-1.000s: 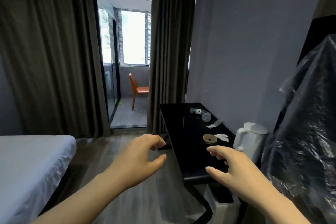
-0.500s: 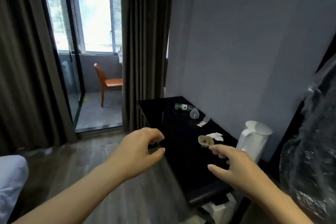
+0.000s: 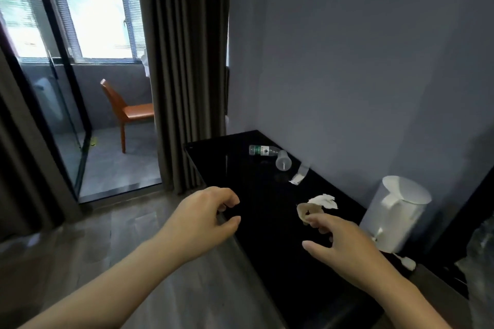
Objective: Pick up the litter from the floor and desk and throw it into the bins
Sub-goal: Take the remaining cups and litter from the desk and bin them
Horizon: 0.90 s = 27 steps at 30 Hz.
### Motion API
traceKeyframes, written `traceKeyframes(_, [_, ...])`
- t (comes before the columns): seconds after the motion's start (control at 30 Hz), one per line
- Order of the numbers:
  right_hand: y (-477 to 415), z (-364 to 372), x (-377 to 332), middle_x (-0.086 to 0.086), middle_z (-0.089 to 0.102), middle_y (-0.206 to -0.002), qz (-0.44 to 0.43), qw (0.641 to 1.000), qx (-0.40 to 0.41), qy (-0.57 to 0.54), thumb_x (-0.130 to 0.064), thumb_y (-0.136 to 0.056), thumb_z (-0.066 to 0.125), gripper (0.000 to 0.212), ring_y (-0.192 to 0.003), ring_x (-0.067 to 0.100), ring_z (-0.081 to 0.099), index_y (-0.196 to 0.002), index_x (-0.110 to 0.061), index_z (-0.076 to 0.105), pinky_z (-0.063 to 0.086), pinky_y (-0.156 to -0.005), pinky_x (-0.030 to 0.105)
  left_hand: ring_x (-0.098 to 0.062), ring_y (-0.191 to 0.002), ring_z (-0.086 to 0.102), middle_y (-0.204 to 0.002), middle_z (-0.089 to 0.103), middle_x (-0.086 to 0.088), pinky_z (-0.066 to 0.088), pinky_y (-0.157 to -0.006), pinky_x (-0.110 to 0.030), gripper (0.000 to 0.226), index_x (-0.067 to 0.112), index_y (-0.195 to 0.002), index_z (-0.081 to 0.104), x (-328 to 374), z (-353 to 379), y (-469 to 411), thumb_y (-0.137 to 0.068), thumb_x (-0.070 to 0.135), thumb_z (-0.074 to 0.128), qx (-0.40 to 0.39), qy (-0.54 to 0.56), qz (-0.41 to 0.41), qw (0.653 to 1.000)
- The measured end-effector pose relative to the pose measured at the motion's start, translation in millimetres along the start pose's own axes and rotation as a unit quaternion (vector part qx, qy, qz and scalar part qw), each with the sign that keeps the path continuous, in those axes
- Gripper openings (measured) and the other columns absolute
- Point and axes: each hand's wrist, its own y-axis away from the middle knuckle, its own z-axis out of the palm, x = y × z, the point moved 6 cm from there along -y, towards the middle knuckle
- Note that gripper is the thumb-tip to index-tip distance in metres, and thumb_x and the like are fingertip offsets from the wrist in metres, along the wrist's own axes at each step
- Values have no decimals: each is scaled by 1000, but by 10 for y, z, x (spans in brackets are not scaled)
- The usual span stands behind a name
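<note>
Beside kettle [image 3: 395, 214], paper cup [image 3: 307, 210], tissue [image 3: 324, 200], bottle [image 3: 260, 150]

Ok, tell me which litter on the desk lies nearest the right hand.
The crumpled brown scrap, right by the right hand. The white tissue, paper strip, clear cup and bottle lie farther along the desk.

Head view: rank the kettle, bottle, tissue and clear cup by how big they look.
Largest: the kettle, though it is nearest the camera.
Next: the bottle and the tissue look alike; the bottle lies farther off, so unranked.
Smallest: the cup.
</note>
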Motion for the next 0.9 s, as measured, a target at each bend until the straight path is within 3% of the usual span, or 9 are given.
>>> traceKeyframes(0.17, [-806,35,217,-19,55,-123,23,999,6,-41,-45,-83,64,52,-112,-4,52,-132,-36,50,41,-88,14,3,-93,55,-103,57,20,47,-86,-17,28,32,-111,60,-318,54,-807,-84,38,63,-13,-14,8,1000])
traceKeyframes(0.3, [-1273,85,412,-16,62,-108,48,997,2,-60,-40,-83,66,49,-98,-5,57,-129,-33,53,45,-79,11,7,-83,52,-95,54,22,40,-75,-6,28,32,-109,60,-612,348,-1252,-83,39,64,-44,-8,10,999])
traceKeyframes(0.37, [-1447,148,511,-16,61,-113,68,995,-9,-71,-40,-82,66,48,-102,-6,56,-128,-34,54,43,-79,8,6,-82,52,-92,53,22,39,-74,-7,27,32,-109,60,-748,487,-1450,-83,39,64,-59,9,7,998])
traceKeyframes(0.53, [-1850,262,727,-19,60,-113,130,989,2,-72,-44,-80,66,50,-104,-3,56,-127,-33,55,48,-91,22,4,-89,55,-98,57,21,46,-81,-13,25,34,-107,60,-1043,785,-2002,-83,38,64,-100,44,33,993])
traceKeyframes(0.77, [-2387,530,823,-17,60,-113,218,972,43,-73,-39,-82,68,49,-100,-3,55,-128,-30,55,40,-78,10,5,-90,55,-100,55,22,49,-84,-16,29,32,-112,60,-1540,1044,-2883,-84,39,64,-153,59,94,982])
traceKeyframes(0.9, [-2603,566,757,-9,68,-95,275,954,86,-85,-29,-84,68,26,-88,0,62,-108,-34,60,45,-66,7,4,-94,56,-106,57,21,50,-86,-17,30,34,-114,59,-1746,1135,-3351,-85,41,62,-189,66,132,971])
